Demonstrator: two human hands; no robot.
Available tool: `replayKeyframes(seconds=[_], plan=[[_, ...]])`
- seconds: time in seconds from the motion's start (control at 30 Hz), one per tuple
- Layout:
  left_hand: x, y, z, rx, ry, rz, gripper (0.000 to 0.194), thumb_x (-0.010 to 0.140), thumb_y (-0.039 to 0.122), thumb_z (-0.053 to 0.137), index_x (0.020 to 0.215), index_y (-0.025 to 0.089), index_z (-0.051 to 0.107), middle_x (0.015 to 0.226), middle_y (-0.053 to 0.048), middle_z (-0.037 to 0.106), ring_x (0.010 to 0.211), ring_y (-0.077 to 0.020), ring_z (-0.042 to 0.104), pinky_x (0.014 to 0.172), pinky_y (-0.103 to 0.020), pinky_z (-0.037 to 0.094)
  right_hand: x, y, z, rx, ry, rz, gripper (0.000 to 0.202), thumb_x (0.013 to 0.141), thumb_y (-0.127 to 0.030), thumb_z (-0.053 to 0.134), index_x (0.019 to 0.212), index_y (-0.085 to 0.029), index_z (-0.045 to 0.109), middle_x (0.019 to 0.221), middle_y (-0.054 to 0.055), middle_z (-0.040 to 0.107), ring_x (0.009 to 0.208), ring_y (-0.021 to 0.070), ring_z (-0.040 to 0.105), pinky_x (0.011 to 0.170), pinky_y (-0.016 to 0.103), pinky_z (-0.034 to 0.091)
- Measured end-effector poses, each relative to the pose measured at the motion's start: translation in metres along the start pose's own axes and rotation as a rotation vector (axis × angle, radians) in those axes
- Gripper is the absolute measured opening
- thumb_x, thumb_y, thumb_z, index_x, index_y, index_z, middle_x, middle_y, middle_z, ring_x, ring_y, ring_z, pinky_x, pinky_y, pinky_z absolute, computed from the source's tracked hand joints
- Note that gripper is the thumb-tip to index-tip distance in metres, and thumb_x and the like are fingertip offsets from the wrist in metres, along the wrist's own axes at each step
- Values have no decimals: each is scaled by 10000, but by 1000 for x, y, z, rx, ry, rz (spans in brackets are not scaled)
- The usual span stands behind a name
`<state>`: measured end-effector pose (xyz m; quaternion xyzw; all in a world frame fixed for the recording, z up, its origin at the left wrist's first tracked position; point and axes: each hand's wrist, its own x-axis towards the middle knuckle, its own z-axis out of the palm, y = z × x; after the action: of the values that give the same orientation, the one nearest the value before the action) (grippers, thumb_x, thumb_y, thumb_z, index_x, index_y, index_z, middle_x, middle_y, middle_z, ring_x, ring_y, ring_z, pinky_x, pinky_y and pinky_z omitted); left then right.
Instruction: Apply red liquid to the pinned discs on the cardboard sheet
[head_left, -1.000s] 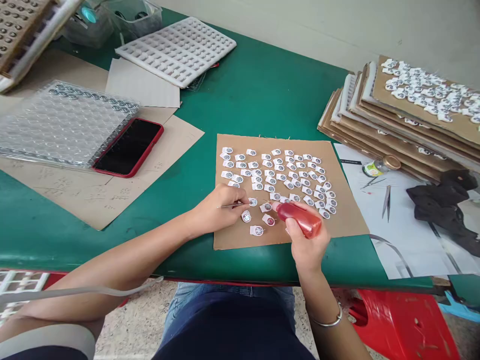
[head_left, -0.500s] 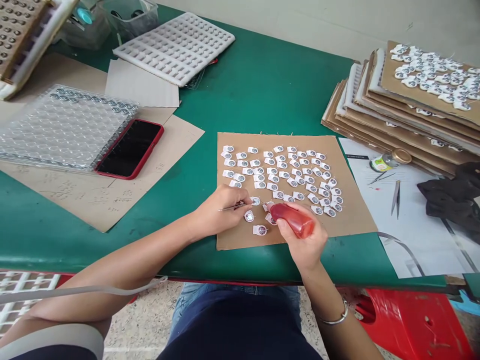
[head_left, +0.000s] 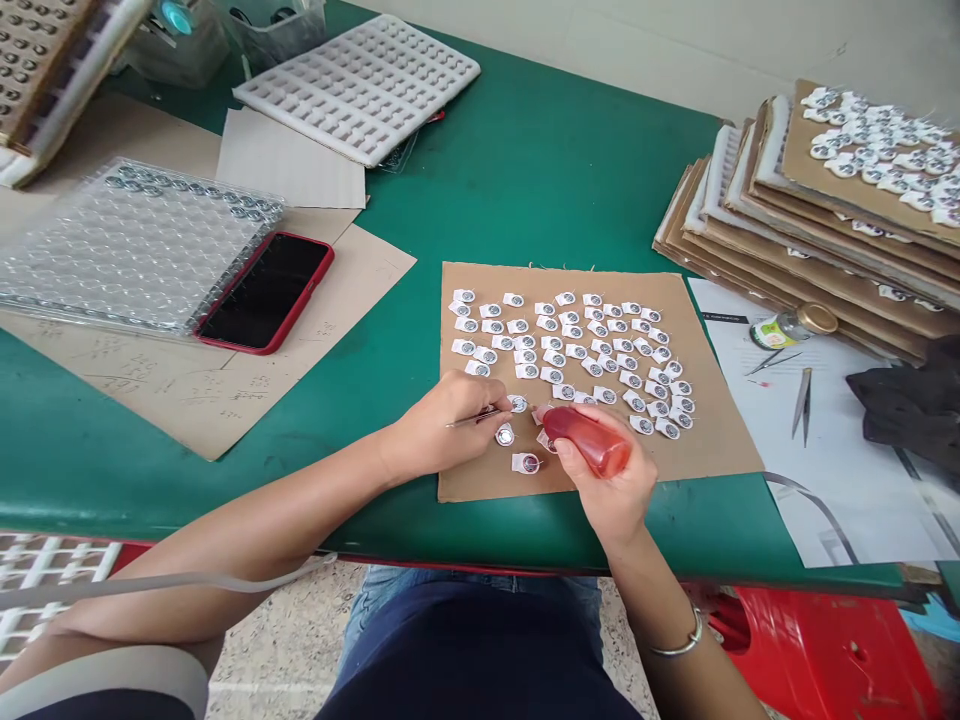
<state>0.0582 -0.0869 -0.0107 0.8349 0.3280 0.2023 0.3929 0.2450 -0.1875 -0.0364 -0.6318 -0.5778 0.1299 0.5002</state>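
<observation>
In the head view my left hand point(head_left: 450, 425) pinches slim metal tweezers point(head_left: 469, 418) just above the left front part of a cardboard sheet point(head_left: 712, 440). A small white piece with a round dark-ringed face point(head_left: 517, 403) lies by its fingertips, and another round-faced piece point(head_left: 505, 435) is just below them. My right hand point(head_left: 619, 480) is wrapped round a squeeze bottle point(head_left: 589, 440) of red liquid, tilted with its nozzle pointing down left at the small pieces. The nozzle tip is hard to make out. Several similar white pieces point(head_left: 553, 357) lie in loose rows over the sheet.
A red-cased phone point(head_left: 266, 293) lies by a clear plastic tray point(head_left: 142, 250) at left. Behind is a white foam tray point(head_left: 360, 90). At right stand stacked cardboard sheets point(head_left: 795, 215), a small glass jar point(head_left: 784, 328), more tweezers point(head_left: 802, 405) and black cloth point(head_left: 911, 400).
The whole view has shifted slightly, so the table things sit a little further right. Both hands keep their hold on the tweezers and the bottle, almost still over the sheet.
</observation>
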Motion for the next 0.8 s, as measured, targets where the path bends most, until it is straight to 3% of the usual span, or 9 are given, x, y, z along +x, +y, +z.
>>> replayKeyframes(seconds=[0.8], plan=[[1, 1, -1, -33, 7, -35, 109, 792, 135, 557, 762, 138, 662, 643, -4, 642, 550, -79, 539, 519, -184, 381, -3, 0, -3, -69, 0, -30, 346, 706, -231, 703, 1035, -205, 602, 994, 72, 657, 905, 202, 629, 830, 387, 532]])
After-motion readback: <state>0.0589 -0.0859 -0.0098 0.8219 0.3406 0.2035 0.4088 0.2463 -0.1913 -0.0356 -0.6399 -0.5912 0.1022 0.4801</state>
